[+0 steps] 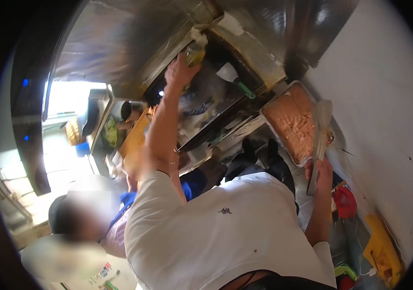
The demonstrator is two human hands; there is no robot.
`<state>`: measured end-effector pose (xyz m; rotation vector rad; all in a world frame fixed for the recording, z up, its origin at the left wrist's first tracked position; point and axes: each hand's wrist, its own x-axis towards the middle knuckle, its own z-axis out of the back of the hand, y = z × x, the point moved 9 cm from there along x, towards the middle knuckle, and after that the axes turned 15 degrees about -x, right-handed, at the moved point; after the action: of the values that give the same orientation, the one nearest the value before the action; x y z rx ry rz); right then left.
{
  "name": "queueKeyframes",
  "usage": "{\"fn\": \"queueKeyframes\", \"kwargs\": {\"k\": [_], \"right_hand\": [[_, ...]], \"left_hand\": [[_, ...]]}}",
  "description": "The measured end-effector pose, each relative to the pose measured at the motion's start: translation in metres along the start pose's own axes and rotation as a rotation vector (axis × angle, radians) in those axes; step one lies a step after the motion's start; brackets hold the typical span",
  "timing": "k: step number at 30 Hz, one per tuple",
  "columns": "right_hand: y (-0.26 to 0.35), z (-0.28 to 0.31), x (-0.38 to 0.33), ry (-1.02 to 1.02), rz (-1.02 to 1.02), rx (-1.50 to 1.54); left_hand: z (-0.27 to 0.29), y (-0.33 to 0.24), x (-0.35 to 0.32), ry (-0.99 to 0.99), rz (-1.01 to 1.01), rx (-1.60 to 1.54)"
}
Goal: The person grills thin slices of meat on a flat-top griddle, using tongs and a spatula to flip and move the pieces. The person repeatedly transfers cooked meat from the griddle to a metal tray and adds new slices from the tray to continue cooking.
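one yellowish container (195, 57) juts beyond the gripping left hand (181, 72).

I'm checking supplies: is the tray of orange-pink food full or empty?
Well filled, not empty: the food spreads across the tray almost to its rim.

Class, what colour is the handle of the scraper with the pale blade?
The handle is green; the head view shows it best.
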<state>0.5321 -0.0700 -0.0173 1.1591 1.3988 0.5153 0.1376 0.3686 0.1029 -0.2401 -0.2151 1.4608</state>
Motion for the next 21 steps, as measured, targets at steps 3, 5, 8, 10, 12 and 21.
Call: {"fn": "queueKeyframes", "kwargs": {"k": [3,5,8,10,12,21], "right_hand": [[-0.007,-0.007,0.010,0.044,-0.033,0.031],[-0.003,-0.012,0.014,0.109,-0.041,0.053],[-0.009,-0.007,0.020,0.128,-0.037,0.023],[-0.006,-0.006,0.022,0.138,-0.036,0.014],[-0.006,-0.003,0.025,0.149,-0.028,-0.004],[-0.037,0.031,0.033,0.058,-0.058,-0.107]], "left_hand": [[-0.001,0.098,-0.038,0.221,0.073,0.495],[-0.007,0.154,-0.062,0.360,0.096,0.618],[-0.013,0.164,-0.089,0.504,0.161,0.605],[-0.016,0.158,-0.107,0.510,0.141,0.567],[-0.018,0.149,-0.121,0.511,0.143,0.557],[0.000,0.180,-0.147,0.333,0.406,0.314]]}}
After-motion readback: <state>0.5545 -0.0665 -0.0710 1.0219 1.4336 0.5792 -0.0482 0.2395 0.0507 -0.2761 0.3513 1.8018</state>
